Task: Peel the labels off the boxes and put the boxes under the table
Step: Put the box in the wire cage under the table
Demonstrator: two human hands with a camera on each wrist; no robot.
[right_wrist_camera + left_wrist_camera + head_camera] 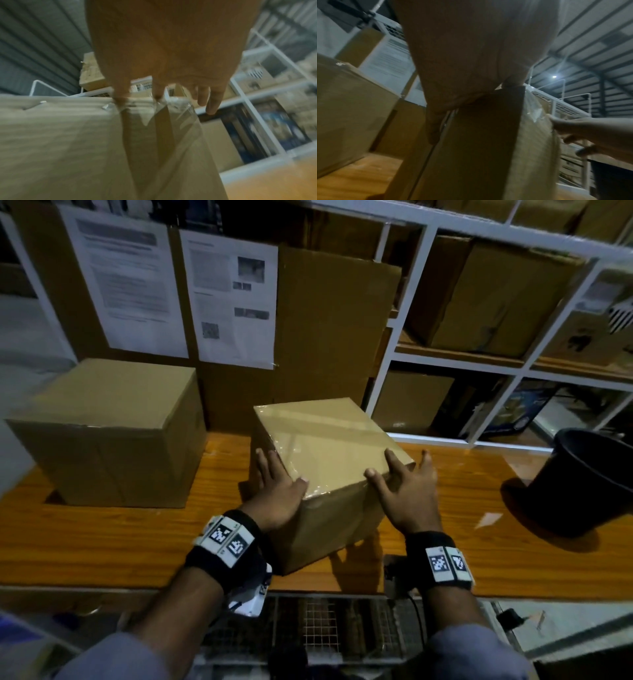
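The taped box (pixel 325 474) stands corner-on at the tabletop's (pixel 102 542) near edge, bracketed between both hands: left hand (pixel 279 494) flat against its left face, right hand (pixel 407 491) spread over its right top edge, equally near.

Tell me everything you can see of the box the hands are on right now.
The box is plain brown cardboard, closed, its top sealed with glossy clear tape that wrinkles over the right edge. It stands on the wooden table, turned so one corner points toward the person, near the front edge. The left hand lies flat against its left upper edge, thumb on top; the right hand rests on its right upper corner, fingers spread. No label shows on the visible faces. A larger box stands apart to its left.
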